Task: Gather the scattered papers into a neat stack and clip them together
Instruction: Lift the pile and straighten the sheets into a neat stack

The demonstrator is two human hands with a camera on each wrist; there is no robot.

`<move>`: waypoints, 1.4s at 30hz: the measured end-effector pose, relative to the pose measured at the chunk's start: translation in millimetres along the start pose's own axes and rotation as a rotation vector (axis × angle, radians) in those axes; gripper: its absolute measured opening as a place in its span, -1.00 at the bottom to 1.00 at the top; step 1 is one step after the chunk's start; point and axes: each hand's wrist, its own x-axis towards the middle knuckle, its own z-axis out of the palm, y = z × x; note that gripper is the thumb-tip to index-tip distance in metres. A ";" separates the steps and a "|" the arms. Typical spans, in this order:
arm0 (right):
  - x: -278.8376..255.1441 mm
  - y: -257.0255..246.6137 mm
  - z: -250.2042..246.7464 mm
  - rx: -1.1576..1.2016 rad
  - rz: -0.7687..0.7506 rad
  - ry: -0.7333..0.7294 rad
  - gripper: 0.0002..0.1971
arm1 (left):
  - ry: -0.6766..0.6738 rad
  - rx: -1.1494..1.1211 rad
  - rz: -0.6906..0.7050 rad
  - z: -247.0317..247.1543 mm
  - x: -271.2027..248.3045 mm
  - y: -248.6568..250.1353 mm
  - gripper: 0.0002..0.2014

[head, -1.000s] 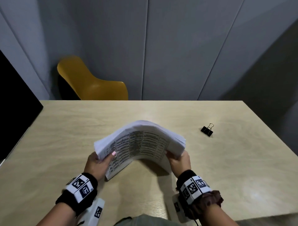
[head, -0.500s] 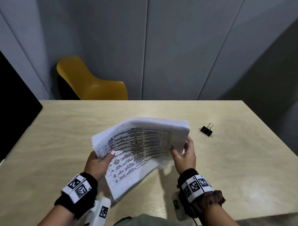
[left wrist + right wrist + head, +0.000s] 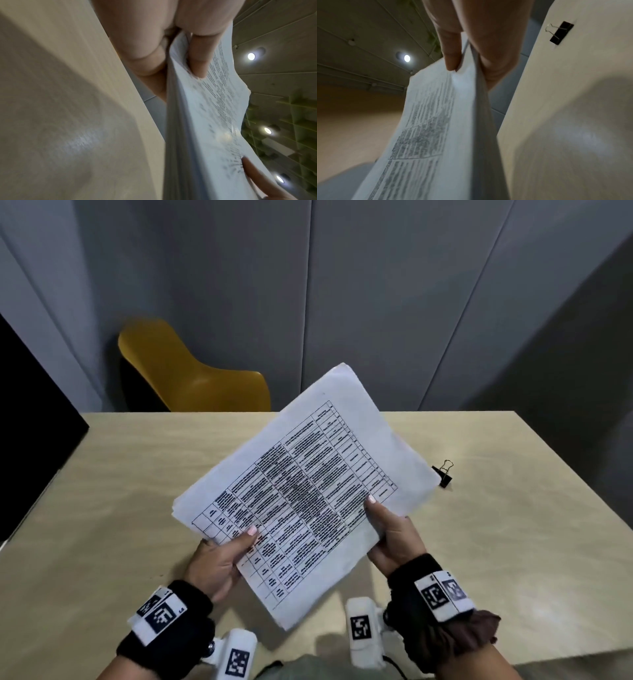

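Note:
A stack of white papers [image 3: 301, 491] printed with a table is held tilted in the air above the table, one corner pointing up toward the wall. My left hand [image 3: 222, 556] pinches its lower left edge, thumb on top. My right hand [image 3: 390, 529] pinches the lower right edge the same way. The left wrist view shows the paper stack [image 3: 197, 121] edge-on between thumb and fingers [image 3: 199, 59]. The right wrist view shows the stack [image 3: 436, 128] pinched likewise. A black binder clip [image 3: 443, 474] lies on the table just right of the papers, also visible as the clip [image 3: 560, 33].
The light wooden table [image 3: 120, 491] spans the view, its far edge against a grey panelled wall. A yellow chair [image 3: 185, 374] stands behind the far left edge. A black panel [image 3: 30, 419] borders the table's left side.
The stack was bowed low over the table; both hands have lifted it, flattened it and turned it so a corner points up. The right hand shifted its grip along the edge.

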 end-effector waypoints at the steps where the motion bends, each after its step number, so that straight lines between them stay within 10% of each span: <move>1: 1.3 -1.9 -1.8 -0.010 -0.016 -0.038 -0.67 | -0.005 0.008 0.008 -1.8 0.3 1.6 -0.30; 4: 4.0 -14.3 -5.2 -0.110 -0.109 -0.063 -0.63 | -0.005 -0.065 0.062 -14.2 3.4 20.1 -0.62; 7: 4.1 -31.5 -11.5 -0.285 -0.170 -0.056 -0.40 | -0.139 0.020 0.071 -32.2 8.3 44.3 -0.26; 10: 2.5 -36.3 -7.9 -0.389 -0.168 -0.178 -0.69 | -0.249 0.269 0.087 -20.9 6.8 61.2 -0.11; 12: -2.0 -29.6 5.9 -0.479 -0.180 -0.213 -0.90 | -0.209 0.416 0.181 -7.6 10.2 61.9 -0.29; 15: -3.1 -15.4 19.6 -0.612 -0.291 -0.164 -0.72 | -0.129 0.581 0.341 9.1 16.1 58.1 -0.92; 24: -0.4 -13.9 26.8 -0.640 -0.526 -0.119 -0.67 | -0.005 0.598 0.614 15.6 17.6 56.0 -0.55; 37: 2.6 -13.7 29.2 -0.748 -0.555 -0.078 -0.74 | 0.080 0.648 0.633 25.2 17.8 50.5 -0.85; 42: -6.4 -19.8 34.2 -0.852 -0.701 -0.011 -0.22 | 0.234 0.711 0.837 33.1 7.3 55.2 -0.40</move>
